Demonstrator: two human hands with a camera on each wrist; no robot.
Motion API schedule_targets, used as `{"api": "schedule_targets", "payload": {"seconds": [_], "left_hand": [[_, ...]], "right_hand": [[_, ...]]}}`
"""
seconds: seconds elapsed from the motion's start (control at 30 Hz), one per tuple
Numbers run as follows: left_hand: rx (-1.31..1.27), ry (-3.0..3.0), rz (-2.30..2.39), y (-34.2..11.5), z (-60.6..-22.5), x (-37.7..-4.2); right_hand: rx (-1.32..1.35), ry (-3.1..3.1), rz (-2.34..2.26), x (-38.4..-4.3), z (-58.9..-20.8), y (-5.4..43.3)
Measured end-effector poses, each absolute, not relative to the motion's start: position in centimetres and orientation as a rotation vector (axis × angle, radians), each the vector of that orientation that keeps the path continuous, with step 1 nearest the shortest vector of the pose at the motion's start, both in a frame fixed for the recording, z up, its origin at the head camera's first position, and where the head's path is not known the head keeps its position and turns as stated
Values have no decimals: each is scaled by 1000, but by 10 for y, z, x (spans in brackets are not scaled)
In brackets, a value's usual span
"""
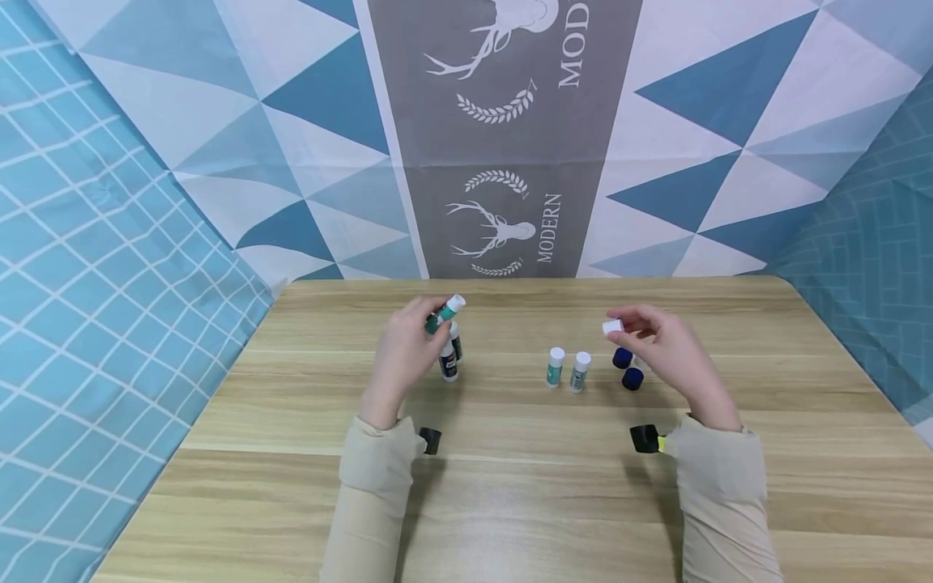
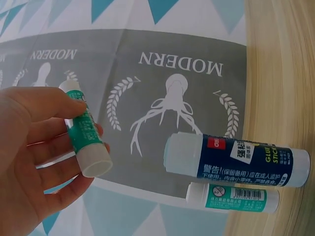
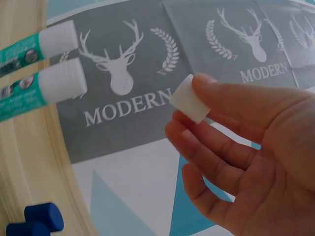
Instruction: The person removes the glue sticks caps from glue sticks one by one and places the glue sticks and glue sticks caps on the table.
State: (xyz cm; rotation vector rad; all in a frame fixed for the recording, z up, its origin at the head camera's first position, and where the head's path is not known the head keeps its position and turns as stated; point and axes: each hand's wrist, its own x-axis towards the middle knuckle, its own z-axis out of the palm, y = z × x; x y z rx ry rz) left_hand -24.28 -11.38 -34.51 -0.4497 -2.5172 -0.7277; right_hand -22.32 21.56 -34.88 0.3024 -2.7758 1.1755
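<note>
My left hand [image 1: 408, 344] grips a green glue stick [image 2: 84, 125] between thumb and fingers, tilted in the air. Just below that hand a dark blue glue stick [image 2: 241, 160] stands on the table, with a smaller green-labelled glue stick [image 2: 236, 197] close to it. To the right, my right hand [image 1: 666, 348] pinches a small white cap [image 3: 190, 99] between thumb and fingertips, above the table. Two blue caps [image 1: 632, 378] lie beneath it, and a whitish piece beside them is mostly hidden by the hand.
Two more green glue sticks with white tops, one [image 1: 555, 367] beside the other [image 1: 580, 372], stand upright between the hands. The wooden table [image 1: 496, 502] ends at a patterned cloth backdrop [image 1: 503, 154]. Blue cloth [image 1: 109, 283] hangs along the left side.
</note>
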Motion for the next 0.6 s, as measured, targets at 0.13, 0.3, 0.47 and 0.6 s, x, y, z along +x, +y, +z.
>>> {"api": "schedule_targets", "payload": {"seconds": [0.13,0.3,0.47,0.6], "left_hand": [[-420,-2545,-732,-118,-346,-244],[-377,-2621,-744,-124,-346,-245],[-352,-2711,-758,-131,-347,-246],[-347,-2755,-729,-134,-348,-247]], "right_hand": [[295,-2775,1157,-223,-350,218],[282,-2788,1145,-224,-351,220],[278,-2787,1152,-224,-352,221],[254,-2793,1152,-224,-352,224]]}}
